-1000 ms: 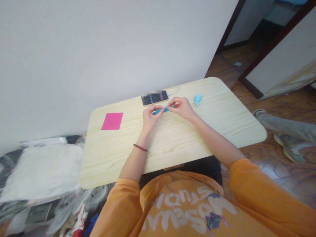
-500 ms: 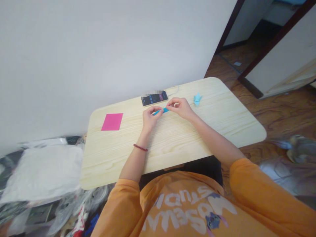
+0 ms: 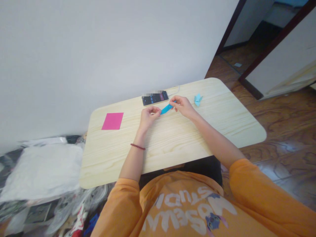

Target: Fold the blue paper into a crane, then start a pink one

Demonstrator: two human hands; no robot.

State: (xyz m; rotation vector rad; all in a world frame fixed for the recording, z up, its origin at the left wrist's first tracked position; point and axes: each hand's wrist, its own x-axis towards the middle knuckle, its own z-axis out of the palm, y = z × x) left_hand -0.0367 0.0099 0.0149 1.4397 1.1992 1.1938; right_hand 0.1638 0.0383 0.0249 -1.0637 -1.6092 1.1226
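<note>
- Left of the table, a white cloth-like bundle [image 3: 46,171] lies over a jumble of clear plastic; a plain pale wall [image 3: 111,49] stands behind.
- The table [image 3: 187,141] has a light wood-grain top with rounded corners. On it, from left to right: a flat pink square sheet [image 3: 113,121], a lit phone [image 3: 156,98] near the back edge, and a small light-blue folded paper [image 3: 197,99].
- To the right are a brown wood-patterned floor [image 3: 278,121] and a dark-framed doorway.
- The narrow blue folded strip [image 3: 166,109] is between the two hands, in front of the phone. Its long axis slants, left end nearer the person, right end nearer the wall.
- The left hand [image 3: 149,116], a dark red bracelet [image 3: 137,146] below its wrist, reaches forward, thumb and fingertips closed at the strip's left end.
- The right hand [image 3: 181,105] angles in from the right, wrist bent, thumb and forefinger pinching the strip near its right end.
</note>
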